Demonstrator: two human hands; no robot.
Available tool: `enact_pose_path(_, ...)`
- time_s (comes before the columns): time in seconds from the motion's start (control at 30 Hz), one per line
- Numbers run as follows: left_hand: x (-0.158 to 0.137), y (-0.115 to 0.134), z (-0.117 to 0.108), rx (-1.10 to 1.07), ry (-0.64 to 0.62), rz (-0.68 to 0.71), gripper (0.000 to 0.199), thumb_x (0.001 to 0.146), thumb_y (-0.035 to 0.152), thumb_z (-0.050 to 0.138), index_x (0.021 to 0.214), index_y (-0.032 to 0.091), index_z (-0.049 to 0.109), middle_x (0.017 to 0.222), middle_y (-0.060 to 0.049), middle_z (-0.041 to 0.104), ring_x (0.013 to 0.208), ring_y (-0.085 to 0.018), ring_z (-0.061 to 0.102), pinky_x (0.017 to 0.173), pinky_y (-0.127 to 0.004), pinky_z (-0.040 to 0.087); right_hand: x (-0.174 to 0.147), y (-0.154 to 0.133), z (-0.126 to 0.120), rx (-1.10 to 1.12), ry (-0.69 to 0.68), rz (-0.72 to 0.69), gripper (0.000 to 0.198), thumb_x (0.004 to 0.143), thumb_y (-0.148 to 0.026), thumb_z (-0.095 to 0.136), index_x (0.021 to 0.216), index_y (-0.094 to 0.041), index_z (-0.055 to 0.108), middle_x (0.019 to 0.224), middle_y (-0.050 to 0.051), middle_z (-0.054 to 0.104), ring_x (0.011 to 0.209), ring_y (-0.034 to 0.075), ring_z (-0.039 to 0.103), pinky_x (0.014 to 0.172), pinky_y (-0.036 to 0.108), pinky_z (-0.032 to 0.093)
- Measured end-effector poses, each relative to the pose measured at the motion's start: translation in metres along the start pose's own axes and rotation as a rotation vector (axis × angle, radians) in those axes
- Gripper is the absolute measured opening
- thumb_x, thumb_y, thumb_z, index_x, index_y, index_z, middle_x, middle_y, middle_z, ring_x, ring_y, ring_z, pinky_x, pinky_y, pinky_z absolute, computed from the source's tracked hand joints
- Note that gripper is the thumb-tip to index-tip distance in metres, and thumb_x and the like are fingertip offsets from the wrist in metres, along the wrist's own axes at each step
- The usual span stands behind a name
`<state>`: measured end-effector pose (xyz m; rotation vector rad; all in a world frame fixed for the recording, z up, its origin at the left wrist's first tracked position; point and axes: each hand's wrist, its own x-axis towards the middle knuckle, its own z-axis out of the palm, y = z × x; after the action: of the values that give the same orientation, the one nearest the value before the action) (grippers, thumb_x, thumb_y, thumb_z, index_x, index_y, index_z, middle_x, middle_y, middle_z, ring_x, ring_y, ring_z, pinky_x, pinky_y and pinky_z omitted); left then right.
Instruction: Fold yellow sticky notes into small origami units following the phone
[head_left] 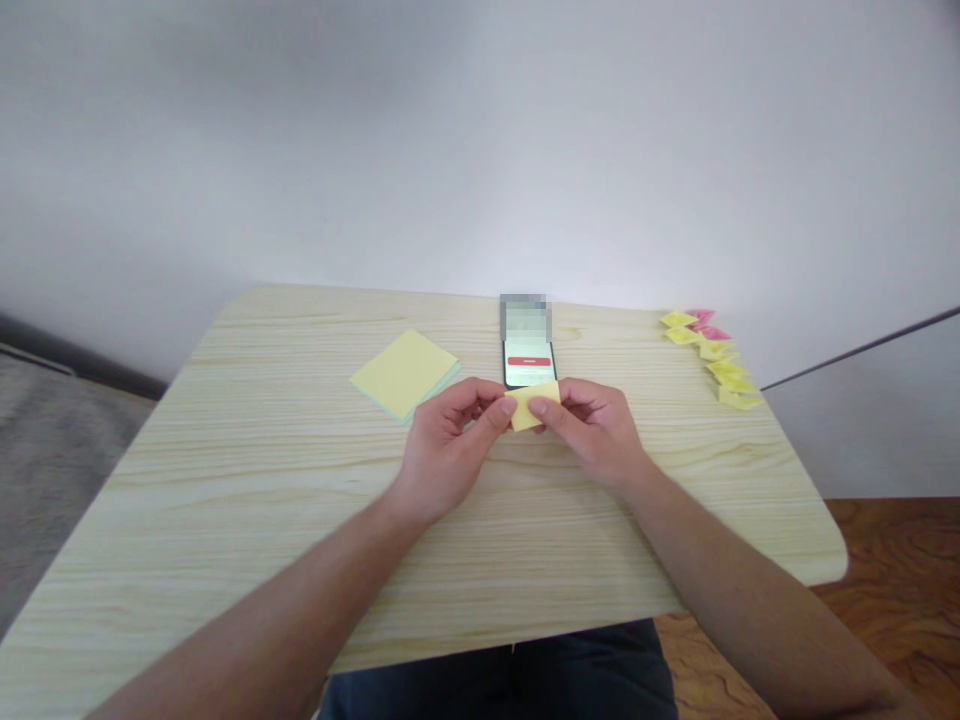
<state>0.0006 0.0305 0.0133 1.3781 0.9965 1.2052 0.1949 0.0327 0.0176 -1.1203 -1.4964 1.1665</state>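
A small folded piece of yellow paper (531, 405) is held up between both hands, over the middle of the table. My left hand (454, 440) pinches its left end, thumb on the near face. At the other end my right hand (596, 425) is closed on it in the same way, thumb on top. The fingers behind the paper are mostly hidden. Just beyond the paper lies a phone (529, 375) with a lit screen and a red bar. To the left of my left hand rests a stack of square paper (405, 373), yellow on top with green showing beneath.
Several folded yellow paper pieces (731, 376) and pink ones (709, 330) lie in a row at the table's right edge. The pale wood-grain table (247, 470) stands against a white wall (480, 150). Wooden floor (900, 570) shows at the lower right.
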Motion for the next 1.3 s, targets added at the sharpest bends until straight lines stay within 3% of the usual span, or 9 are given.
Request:
enact_pose_path(0.13,-0.0013,-0.0011,-0.0010,0.067,-0.092,-0.019,0.023,0.093,0.039,0.067,0.089,0.018,0.074,0.081,-0.004,0.072,0.076,-0.017,0.063,0.072,-0.029,0.048,-0.0001,0.0008,0.0008,0.006,0.031,-0.012,0.024,0.087,-0.044,0.076,0.082,-0.021,0.077,0.077,0.003,0.074,0.071,0.016,0.066,0.066,0.029,0.053)
enact_pose_path(0.37,-0.0019,0.0039,-0.0012,0.236,-0.124,0.060,0.025,0.096,0.034,0.062,0.078,0.017,0.068,0.074,-0.002,0.066,0.072,-0.015,0.057,0.070,-0.028,0.044,0.0009,-0.0012,0.0010,0.011,0.023,0.001,0.023,0.087,-0.044,0.076,0.082,-0.021,0.076,0.075,0.002,0.073,0.067,0.015,0.063,0.063,0.029,0.050)
enact_pose_path(0.57,-0.0026,0.0085,0.0018,0.322,-0.216,0.079,0.028,0.095,0.033,0.060,0.072,0.017,0.064,0.066,0.000,0.060,0.064,-0.013,0.051,0.060,-0.026,0.039,0.0033,-0.0005,-0.0006,-0.029,-0.025,-0.046,0.014,0.083,-0.036,0.080,0.086,-0.023,0.076,0.080,0.001,0.072,0.076,0.017,0.063,0.072,0.031,0.050)
enact_pose_path(0.7,-0.0038,0.0052,0.0028,0.371,-0.132,0.095,0.023,0.093,0.031,0.061,0.075,0.018,0.065,0.071,-0.001,0.064,0.067,-0.014,0.054,0.059,-0.026,0.039,0.0028,0.0005,-0.0001,-0.008,-0.016,-0.070,0.015,0.085,-0.037,0.078,0.086,-0.023,0.075,0.081,0.001,0.072,0.076,0.017,0.062,0.072,0.032,0.050)
enact_pose_path(0.87,-0.0048,-0.0003,0.0016,0.418,0.020,0.237,0.010,0.091,0.025,0.064,0.083,0.019,0.066,0.079,-0.002,0.065,0.075,-0.015,0.058,0.071,-0.029,0.045,0.0020,0.0024,-0.0004,0.007,-0.006,-0.054,0.013,0.083,-0.033,0.079,0.086,-0.022,0.073,0.080,0.001,0.070,0.074,0.016,0.062,0.068,0.030,0.049)
enact_pose_path(1.0,-0.0042,0.0022,0.0016,0.411,0.060,0.309,0.006,0.089,0.023,0.067,0.084,0.020,0.065,0.080,-0.002,0.063,0.077,-0.016,0.057,0.074,-0.031,0.046,0.0017,0.0019,-0.0008,-0.113,-0.005,-0.134,0.007,0.085,-0.029,0.077,0.085,-0.023,0.073,0.082,0.002,0.070,0.078,0.018,0.063,0.074,0.033,0.051)
enact_pose_path(1.3,-0.0024,0.0047,-0.0013,0.270,0.094,0.319,0.005,0.086,0.024,0.073,0.086,0.022,0.068,0.088,-0.004,0.067,0.086,-0.020,0.060,0.082,-0.036,0.049,0.0009,-0.0007,-0.0017,-0.104,0.045,-0.206,0.007,0.086,-0.033,0.077,0.090,-0.026,0.077,0.089,0.003,0.074,0.086,0.021,0.068,0.081,0.038,0.054)
